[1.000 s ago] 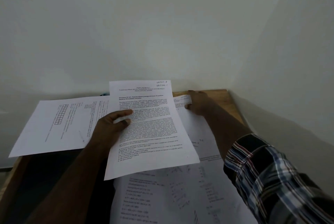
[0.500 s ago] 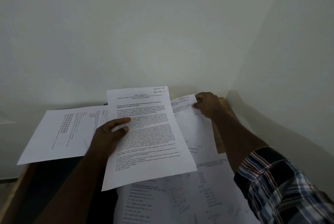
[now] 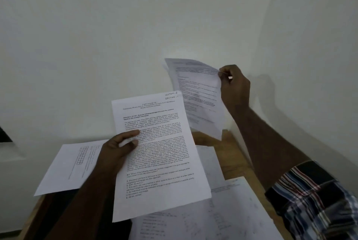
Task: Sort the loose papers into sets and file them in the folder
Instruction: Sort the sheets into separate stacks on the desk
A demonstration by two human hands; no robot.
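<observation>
Now the right hand (image 3: 235, 86) has lifted one sheet (image 3: 199, 96) off the bench (image 3: 228, 154), fingers pinching its corner. The left hand (image 3: 116, 148) still grips the printed page (image 3: 160, 162). Probably it will join that set; no folder is visible.

Printed papers (image 3: 155, 152) aloft, others scattered

- One head-worn view looks forward and down, close over the desk (image 3: 238, 154).
- A wall (image 3: 135, 26) fills 12 o'clock.
</observation>
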